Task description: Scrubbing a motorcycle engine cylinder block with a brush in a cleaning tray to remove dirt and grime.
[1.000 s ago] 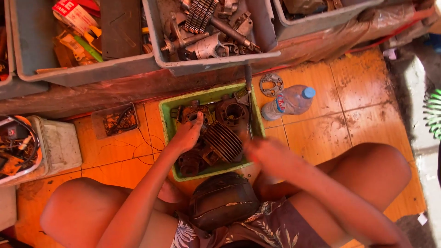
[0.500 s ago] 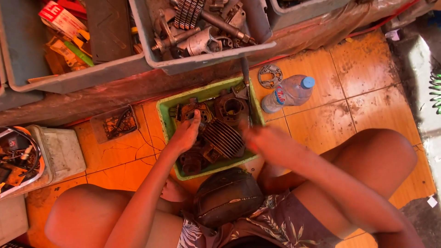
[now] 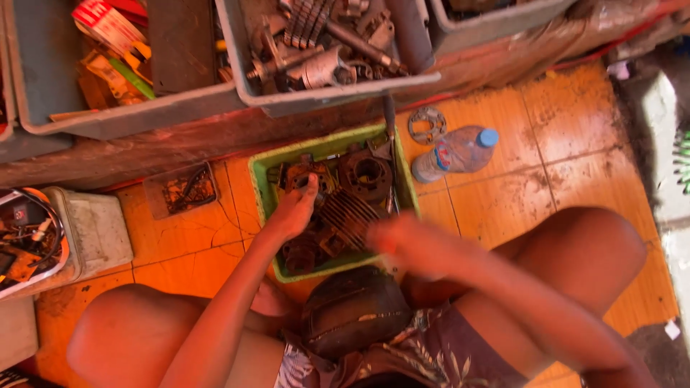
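Blurred right hand (image 3: 402,244) has drifted left; left hand (image 3: 295,212) grips rusty parts in green tray (image 3: 262,176).

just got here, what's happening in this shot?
A person sits on an orange tile floor over a green tray of rusty engine parts. The left hand reaches into the tray, fingers on a part at its far left. The right hand is motion-blurred at the tray's near edge; its grip can't be read. A water bottle lies beside the tray.
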